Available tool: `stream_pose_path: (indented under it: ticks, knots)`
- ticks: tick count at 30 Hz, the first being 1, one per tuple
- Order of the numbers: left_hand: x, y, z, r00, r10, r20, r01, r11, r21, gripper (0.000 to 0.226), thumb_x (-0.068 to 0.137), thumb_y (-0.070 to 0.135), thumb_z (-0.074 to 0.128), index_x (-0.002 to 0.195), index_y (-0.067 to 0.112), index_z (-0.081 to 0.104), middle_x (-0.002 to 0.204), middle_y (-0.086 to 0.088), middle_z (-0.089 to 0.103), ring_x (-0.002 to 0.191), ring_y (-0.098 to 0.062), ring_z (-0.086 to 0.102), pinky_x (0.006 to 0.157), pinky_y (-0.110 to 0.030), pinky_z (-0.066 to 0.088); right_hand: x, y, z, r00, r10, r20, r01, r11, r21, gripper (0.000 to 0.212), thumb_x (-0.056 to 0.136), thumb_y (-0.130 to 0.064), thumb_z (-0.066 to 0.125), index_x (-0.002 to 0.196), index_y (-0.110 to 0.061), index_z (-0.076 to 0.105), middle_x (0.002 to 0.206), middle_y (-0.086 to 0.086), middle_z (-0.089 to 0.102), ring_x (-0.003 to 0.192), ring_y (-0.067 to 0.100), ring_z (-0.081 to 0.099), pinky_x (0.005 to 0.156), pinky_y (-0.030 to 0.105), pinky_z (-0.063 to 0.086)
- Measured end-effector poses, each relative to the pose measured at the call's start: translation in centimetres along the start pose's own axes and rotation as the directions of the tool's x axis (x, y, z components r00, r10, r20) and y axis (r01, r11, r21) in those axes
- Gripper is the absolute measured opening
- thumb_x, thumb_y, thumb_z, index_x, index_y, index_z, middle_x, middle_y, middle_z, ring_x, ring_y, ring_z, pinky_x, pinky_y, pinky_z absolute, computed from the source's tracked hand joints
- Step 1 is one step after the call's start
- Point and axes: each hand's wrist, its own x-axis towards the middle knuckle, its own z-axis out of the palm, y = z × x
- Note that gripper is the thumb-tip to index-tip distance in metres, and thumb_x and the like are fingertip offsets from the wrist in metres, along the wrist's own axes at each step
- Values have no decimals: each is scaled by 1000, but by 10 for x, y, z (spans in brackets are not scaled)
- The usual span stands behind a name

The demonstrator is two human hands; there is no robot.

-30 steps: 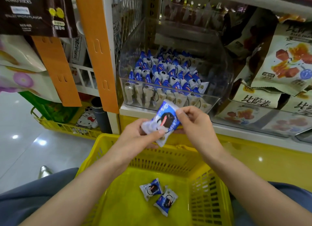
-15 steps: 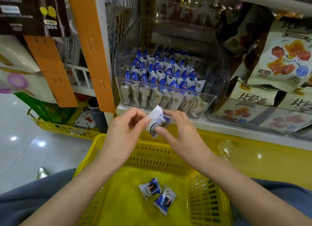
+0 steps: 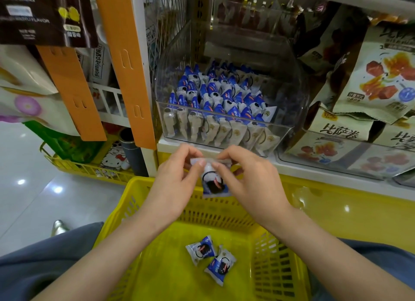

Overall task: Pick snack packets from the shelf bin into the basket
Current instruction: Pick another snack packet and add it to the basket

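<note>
While my left hand [image 3: 177,184] and right hand [image 3: 249,184] are pinching the top seam of the snack packet [image 3: 214,185], it is hanging lengthwise down between them over the far rim of the basket [image 3: 224,213]; I am judging the drop lies below, toward me.

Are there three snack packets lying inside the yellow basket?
No, only two packets lie on the basket floor; the third packet is pinched by the left hand and right hand above it.
</note>
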Motion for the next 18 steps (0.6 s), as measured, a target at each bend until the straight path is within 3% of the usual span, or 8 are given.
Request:
stream_pose_path:
  ticks: [3,5,6,9,11,15,18]
  knots:
    - [1,-1,-1,997,-57,-56,59,998,35,12,92,18,51,83,27,50,79,5,57,73,-7,54,63,-13,41,4,3,-2,989,128,-76,-115,981,155,6,90,-27,57,87,-23,57,78,-14,59,76,3,57,60,21,49]
    - [3,0,1,986,-169,-2,169,984,-62,21,96,22,42,81,23,57,74,2,61,72,-16,59,67,-24,47,6,4,-4,982,161,-102,-131,959,253,2,89,-24,59,89,-24,57,81,-16,59,80,-2,56,63,10,44]
    - [5,1,1,965,-257,51,262,948,-182,29,98,27,37,81,20,60,74,0,63,71,-18,61,66,-27,49,6,5,-4,986,132,-99,-102,959,263,2,88,-21,60,90,-22,59,84,-14,60,83,-2,56,68,9,44]
    - [9,4,-2,861,-447,244,508,714,-482,49,94,47,29,93,13,65,79,-4,72,73,-19,68,63,-25,53,2,5,0,1000,-29,-8,30,979,200,5,85,-12,64,89,-12,65,99,-1,62,96,3,55,84,17,45]
    - [9,2,-5,859,-437,267,509,665,-547,46,92,48,38,100,12,67,87,-4,73,80,-17,69,67,-26,52,1,4,2,993,-106,52,98,985,140,5,83,-11,65,87,-9,67,106,3,61,105,9,51,89,22,42]
    - [9,1,-7,902,-409,136,410,717,-563,23,91,20,53,106,10,67,94,-4,73,89,-17,67,77,-30,52,0,2,4,973,-184,141,190,981,-27,12,85,-24,63,93,-16,68,118,1,57,119,11,41,99,17,31]
    - [10,1,-7,914,-403,41,371,792,-485,24,92,20,53,113,15,63,97,2,73,91,-12,67,82,-31,51,0,-3,4,993,77,87,-91,980,175,27,90,-33,53,114,-23,53,120,-8,50,114,-4,42,95,6,33]
